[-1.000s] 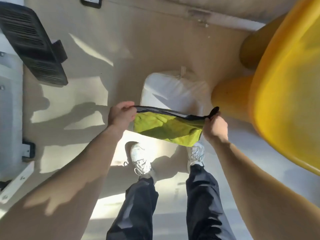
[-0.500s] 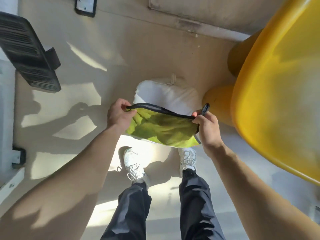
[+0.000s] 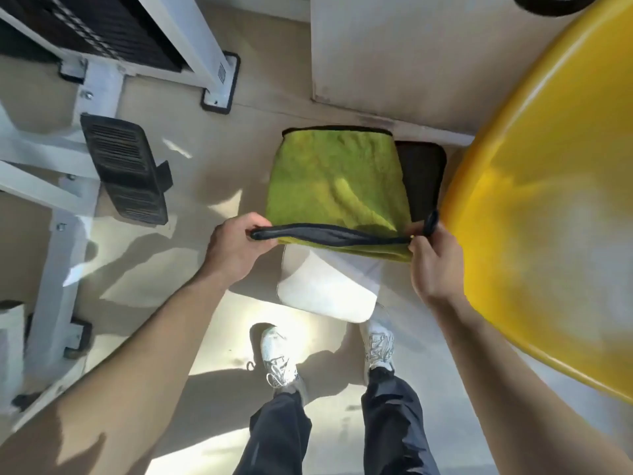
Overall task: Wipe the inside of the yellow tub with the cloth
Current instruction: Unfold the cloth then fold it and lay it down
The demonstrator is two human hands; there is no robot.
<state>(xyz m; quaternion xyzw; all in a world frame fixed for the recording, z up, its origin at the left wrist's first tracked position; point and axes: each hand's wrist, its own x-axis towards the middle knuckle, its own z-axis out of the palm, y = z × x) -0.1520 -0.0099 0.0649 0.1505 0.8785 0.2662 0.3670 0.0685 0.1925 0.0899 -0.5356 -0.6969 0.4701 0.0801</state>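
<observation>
A green cloth with a dark edge and dark back is stretched out flat in front of me, flung away from my body. My left hand pinches its near left corner. My right hand pinches its near right corner, close beside the tub's rim. The big yellow tub fills the right side of the view, its smooth inside facing me. The cloth is apart from the tub's inner wall.
A white bag lies on the beige floor under the cloth, just ahead of my white shoes. A white metal frame with a black ribbed pedal stands at the left. A wall base runs behind.
The cloth hung down folded between my hands; now it is flipped up and spread forward. My hands moved further apart, and my view tilted up, showing more of the frame.
</observation>
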